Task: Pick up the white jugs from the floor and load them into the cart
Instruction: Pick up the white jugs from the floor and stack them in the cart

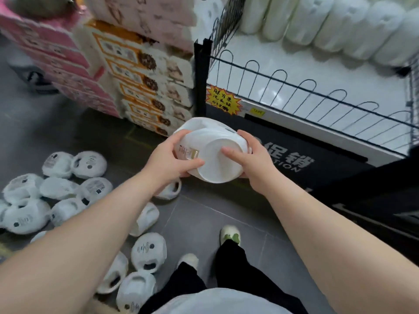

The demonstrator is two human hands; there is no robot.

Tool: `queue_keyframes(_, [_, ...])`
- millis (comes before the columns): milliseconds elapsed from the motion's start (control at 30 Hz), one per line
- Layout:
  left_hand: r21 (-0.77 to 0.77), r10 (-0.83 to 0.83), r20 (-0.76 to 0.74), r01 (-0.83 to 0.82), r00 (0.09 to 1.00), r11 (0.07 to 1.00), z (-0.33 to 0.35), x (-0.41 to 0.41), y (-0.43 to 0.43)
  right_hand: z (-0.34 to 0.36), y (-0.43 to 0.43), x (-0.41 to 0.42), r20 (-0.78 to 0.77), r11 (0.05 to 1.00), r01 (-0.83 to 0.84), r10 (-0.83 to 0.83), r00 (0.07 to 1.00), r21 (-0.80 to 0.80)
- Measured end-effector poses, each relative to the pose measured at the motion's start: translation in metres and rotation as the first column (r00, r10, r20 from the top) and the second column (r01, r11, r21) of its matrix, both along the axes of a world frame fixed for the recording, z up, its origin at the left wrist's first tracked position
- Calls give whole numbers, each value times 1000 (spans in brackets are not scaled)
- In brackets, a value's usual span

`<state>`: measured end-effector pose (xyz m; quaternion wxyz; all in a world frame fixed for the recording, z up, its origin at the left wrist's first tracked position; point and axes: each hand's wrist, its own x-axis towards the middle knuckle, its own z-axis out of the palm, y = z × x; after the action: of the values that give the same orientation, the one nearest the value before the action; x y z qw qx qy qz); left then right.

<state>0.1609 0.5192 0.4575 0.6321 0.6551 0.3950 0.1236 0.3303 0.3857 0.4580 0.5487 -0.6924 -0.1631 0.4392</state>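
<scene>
**Jug held in both hands before the cart**

A white jug lies on its side in the air, base toward the camera, its cap end turned away and hidden. The left hand grips its left flank, thumb along the base rim. The right hand grips the other side, with its fingers partly over the base and partly hidden behind. The jug hangs above the floor, just short of the cart and its wire rail. Loaded jugs line the cart's far side, cut off by the top edge. Floor jugs lie scattered at left, some hidden under the left arm, their labels too blurred to read. Stacked boxes stand beyond.
</scene>
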Motion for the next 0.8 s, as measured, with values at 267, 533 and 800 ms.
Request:
queue_keyframes(267, [-33, -423, 70, 426, 903, 904, 38, 57, -94, 29, -149, -10, 28, 914, 403, -404, 914, 49])
queue_keyframes(533, [41, -720, 44, 719, 693, 694, 62, 155, -268, 46, -347, 18, 45, 755, 646, -653, 756, 112])
queue_keyframes(800, [59, -861, 85, 861, 501, 506, 85, 257, -469, 75, -547, 65, 75, 523, 839, -852, 518, 151])
